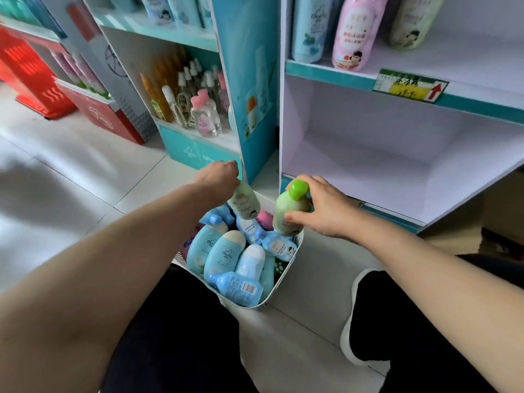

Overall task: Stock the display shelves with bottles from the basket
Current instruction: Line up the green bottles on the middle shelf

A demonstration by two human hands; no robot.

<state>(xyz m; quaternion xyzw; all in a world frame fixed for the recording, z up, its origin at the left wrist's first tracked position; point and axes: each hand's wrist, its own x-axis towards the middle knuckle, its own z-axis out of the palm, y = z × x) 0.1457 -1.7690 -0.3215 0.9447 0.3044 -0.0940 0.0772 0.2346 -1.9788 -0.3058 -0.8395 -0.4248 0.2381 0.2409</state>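
Observation:
A white basket (286,275) sits on the floor between my knees, filled with several blue and pink bottles (222,252). My left hand (219,177) grips the top of a pale green bottle (244,204), which hangs bottom-down over the basket's far side. My right hand (323,207) holds a second green bottle with a bright green cap (289,212) upright at the basket's right rim. Just beyond it lies the bare lower white shelf (368,171).
The shelf above holds blue, pink and green bottles (353,35) behind a price tag (409,85). A teal display stand (198,148) with small spray and oil bottles is at left. Red crates (31,78) sit far left. My knees and a white shoe (351,330) flank the basket.

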